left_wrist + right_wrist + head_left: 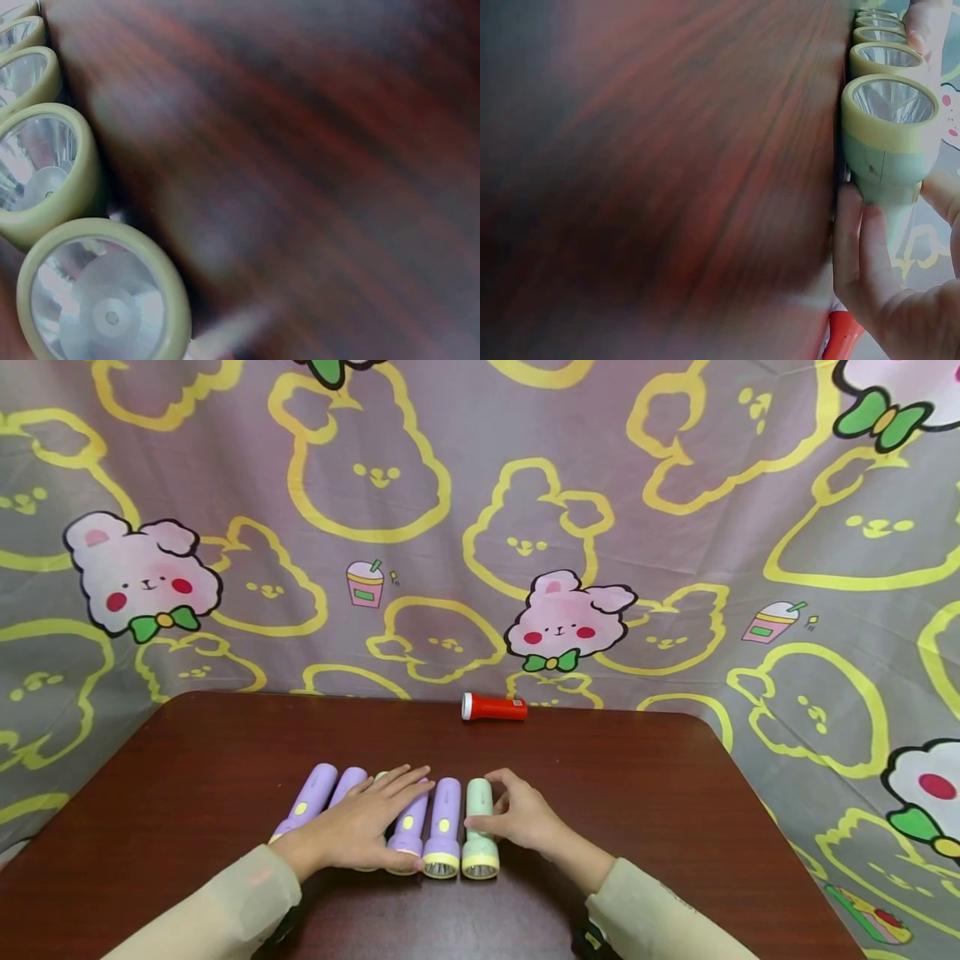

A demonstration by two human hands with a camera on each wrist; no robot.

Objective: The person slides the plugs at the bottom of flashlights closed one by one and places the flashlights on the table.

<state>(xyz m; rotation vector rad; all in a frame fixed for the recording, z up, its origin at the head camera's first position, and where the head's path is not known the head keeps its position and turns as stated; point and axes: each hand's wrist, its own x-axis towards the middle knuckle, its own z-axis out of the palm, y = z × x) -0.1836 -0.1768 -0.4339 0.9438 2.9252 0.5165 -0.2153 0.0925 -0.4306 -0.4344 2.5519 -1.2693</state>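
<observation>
A row of purple and pale green flashlights lies side by side on the table, their lens ends toward me. At the row's right end, my right hand [525,814] holds a green flashlight [478,802], thumb on its top and fingers along its far side. In the right wrist view, the fingers [874,240] wrap the green flashlight's body behind its yellow rim. My left hand [367,827] lies spread over the middle flashlights, partly hiding a second green one. Its thumb reaches toward the rim of a purple flashlight [444,827]. Another purple flashlight [313,793] sits at the left end.
A red flashlight [498,708] with a white head lies on its side near the back edge of the dark brown wooden table [622,777]. Behind the table hangs a patterned cloth [450,568]. Yellow-rimmed lenses [105,300] line up along the left wrist view.
</observation>
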